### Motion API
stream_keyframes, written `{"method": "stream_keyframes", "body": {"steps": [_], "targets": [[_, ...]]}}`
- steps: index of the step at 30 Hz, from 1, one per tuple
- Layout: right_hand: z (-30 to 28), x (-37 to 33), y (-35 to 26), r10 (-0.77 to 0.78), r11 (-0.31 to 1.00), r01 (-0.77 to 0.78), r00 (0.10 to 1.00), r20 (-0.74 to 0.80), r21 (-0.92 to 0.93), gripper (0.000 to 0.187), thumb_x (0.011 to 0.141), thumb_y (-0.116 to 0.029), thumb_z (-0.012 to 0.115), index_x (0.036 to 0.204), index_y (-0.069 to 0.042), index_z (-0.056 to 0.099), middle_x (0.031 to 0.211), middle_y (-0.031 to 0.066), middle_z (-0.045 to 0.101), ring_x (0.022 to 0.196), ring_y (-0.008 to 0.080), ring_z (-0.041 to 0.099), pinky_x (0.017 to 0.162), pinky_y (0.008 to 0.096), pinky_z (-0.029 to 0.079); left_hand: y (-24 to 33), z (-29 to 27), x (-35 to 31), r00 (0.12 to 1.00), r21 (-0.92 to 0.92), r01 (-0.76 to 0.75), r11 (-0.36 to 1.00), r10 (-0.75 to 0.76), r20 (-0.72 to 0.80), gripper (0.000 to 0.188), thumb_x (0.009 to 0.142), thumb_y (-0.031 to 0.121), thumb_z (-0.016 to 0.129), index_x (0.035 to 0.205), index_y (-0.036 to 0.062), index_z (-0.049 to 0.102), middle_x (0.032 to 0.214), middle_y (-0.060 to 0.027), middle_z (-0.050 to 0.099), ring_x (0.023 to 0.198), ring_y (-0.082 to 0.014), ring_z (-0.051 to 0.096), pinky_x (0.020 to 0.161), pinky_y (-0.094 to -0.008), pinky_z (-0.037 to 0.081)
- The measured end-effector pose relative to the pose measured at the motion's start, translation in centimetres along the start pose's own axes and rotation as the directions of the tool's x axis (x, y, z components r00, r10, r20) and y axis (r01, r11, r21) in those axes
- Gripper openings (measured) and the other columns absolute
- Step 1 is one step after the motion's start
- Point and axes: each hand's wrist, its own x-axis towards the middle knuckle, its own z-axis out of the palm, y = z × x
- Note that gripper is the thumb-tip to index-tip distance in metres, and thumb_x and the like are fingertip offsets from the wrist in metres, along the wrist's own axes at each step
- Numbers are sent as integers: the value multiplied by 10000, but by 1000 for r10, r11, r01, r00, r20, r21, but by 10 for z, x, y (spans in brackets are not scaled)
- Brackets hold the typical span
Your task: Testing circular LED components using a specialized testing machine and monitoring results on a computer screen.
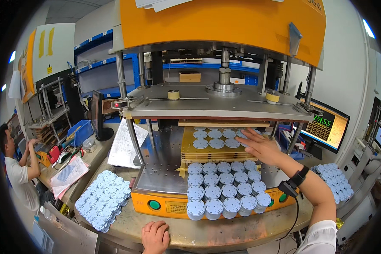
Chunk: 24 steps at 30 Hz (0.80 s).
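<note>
Hands: While the right hand spreads its fingers over discs inside the press, the left hand lies curled on the bench before the press, well apart; whether it grips anything, I cannot tell.
Writing: green word on the monitor right of the press; printed label on the press's front.
Disc stacks: twenty, at the press's front.
Green buttons: two, same side.
</note>
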Motion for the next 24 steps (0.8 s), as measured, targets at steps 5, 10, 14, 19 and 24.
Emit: {"method": "stream_keyframes", "body": {"steps": [5, 10, 14, 19, 24], "targets": [[21, 25, 13, 50, 998, -48, 995, 81, -27, 461, 1016, -467, 352, 1455, -333, 402, 1536, 83, 342, 1417, 330, 302, 1116, 463, 329, -2, -2, -3, 1000, 43, -19, 999, 20, -8, 169, 847, 168, 586, 990, 96, 642, 1088, -57, 626, 1027, -273, 542, 894, -415, 409], [32, 39, 21, 65, 998, -62, 988, 139, -24, 478, 1010, -493, 337, 1469, -361, 361, 1553, 63, 311, 1419, 334, 293, 1134, 485, 302, -3, 0, -3, 1000, 18, -13, 1000, 13, -12, 197, 853, 156, 584, 1032, 95, 642, 1129, -77, 616, 1075, -309, 530, 939, -441, 411], [35, 45, 18, 82, 996, -74, 982, 170, -53, 480, 1008, -497, 338, 1469, -364, 360, 1557, 57, 303, 1420, 335, 289, 1137, 503, 291, -3, 0, -3, 1000, 25, -14, 1000, 14, -6, 195, 862, 165, 584, 1034, 94, 640, 1135, -76, 614, 1073, -301, 535, 940, -434, 415], [40, 48, 18, 87, 996, -80, 979, 184, -46, 478, 1009, -491, 339, 1469, -364, 359, 1564, 57, 288, 1430, 329, 270, 1146, 525, 266, -3, 0, -3, 1000, 27, -7, 1000, 6, 4, 197, 860, 171, 584, 1034, 96, 639, 1134, -74, 613, 1073, -302, 534, 943, -435, 413], [41, 47, 18, 86, 995, -77, 978, 189, -56, 482, 1009, -489, 340, 1473, -360, 354, 1568, 55, 278, 1439, 322, 252, 1148, 532, 261, -3, 1, -3, 1000, 34, -2, 999, 2, -3, 202, 858, 177, 585, 1037, 99, 639, 1137, -73, 613, 1075, -302, 534, 945, -437, 411]]}}
